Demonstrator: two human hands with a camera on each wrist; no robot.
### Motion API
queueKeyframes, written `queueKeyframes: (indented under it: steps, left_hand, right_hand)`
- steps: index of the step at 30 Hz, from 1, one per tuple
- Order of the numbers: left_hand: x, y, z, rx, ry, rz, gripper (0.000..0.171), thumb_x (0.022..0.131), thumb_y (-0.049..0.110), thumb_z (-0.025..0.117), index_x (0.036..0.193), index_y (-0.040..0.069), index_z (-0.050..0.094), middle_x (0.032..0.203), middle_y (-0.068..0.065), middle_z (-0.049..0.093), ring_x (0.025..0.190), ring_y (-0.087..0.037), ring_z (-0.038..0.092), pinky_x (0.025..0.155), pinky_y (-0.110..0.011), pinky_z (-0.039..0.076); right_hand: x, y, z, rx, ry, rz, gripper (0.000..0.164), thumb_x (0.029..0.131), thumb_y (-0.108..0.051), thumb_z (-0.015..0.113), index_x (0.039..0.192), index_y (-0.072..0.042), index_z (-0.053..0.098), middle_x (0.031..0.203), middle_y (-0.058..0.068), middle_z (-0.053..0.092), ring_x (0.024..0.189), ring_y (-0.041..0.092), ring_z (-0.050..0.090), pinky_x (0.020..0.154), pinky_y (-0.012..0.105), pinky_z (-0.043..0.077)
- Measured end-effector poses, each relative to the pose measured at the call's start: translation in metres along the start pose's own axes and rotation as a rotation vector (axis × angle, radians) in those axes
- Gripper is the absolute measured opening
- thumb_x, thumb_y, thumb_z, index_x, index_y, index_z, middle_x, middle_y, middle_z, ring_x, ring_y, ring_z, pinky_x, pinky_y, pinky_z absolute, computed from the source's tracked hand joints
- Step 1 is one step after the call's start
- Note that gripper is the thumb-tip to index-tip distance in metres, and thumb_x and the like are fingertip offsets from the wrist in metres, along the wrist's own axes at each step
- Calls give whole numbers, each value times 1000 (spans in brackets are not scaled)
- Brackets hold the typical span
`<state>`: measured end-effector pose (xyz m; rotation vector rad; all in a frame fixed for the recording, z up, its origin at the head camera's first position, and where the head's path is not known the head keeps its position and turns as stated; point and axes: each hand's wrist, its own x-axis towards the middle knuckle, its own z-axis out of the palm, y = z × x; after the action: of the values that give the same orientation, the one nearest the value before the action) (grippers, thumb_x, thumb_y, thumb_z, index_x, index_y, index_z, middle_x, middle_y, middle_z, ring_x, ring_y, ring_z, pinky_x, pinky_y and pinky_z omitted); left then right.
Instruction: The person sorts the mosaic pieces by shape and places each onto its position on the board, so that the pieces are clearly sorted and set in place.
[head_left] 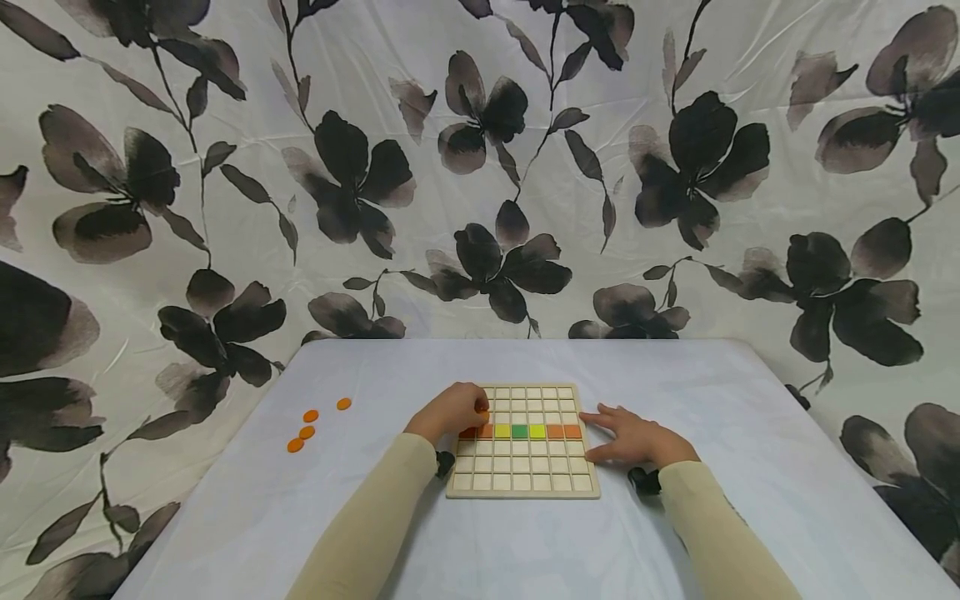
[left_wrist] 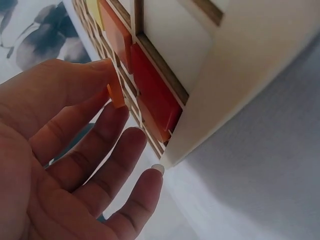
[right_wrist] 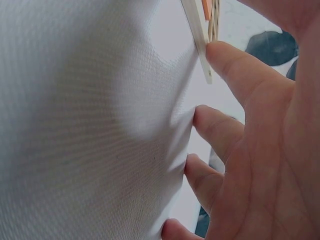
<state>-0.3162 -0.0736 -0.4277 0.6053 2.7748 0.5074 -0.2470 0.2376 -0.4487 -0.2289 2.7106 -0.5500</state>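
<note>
A pale wooden grid board (head_left: 525, 493) lies on the table with one row of coloured square tiles across it. From the left, that row runs red (left_wrist: 156, 90), orange, yellow, green (head_left: 519, 432), yellow, then two orange. My left hand (head_left: 447, 410) is over the board's left side, pinching a small orange disc (left_wrist: 116, 93) between thumb and index finger just above the grid; its other fingers are loosely bent near the board's edge. My right hand (head_left: 637, 438) rests at the board's right edge with fingers spread, the index finger and thumb touching the rim.
Several loose orange discs (head_left: 307, 432) lie on the white-covered table (head_left: 337, 500) left of the board, two of them touching or nearly so. Behind the table hangs a floral cloth (head_left: 480, 192).
</note>
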Motion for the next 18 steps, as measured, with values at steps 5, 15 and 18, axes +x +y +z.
queueKeyframes:
  steps: [5,15,18]
  left_hand:
    - [3,0,2,8,-8,-4,23,90,20,68,110,10,70,107,-3,67,88,-15,55,88,-35,50]
    - [7,-2,5,14,-8,19,20,90,17,66,109,10,70,110,-4,67,91,-15,57,90,-36,50]
    - [8,-3,6,17,-8,25,20,90,18,67,108,10,70,110,-4,67,92,-16,57,90,-37,51]
  right_hand:
    - [0,-1,0,-4,4,4,81,79,-54,70,148,-28,40,159,12,26,147,43,17,108,72,21]
    - [-2,-2,-1,-10,3,9,80,79,-53,70,148,-27,40,159,11,26,147,43,17,107,73,19]
    - [-3,-3,-1,-5,1,9,79,80,-53,70,149,-27,39,160,11,26,147,42,17,108,73,19]
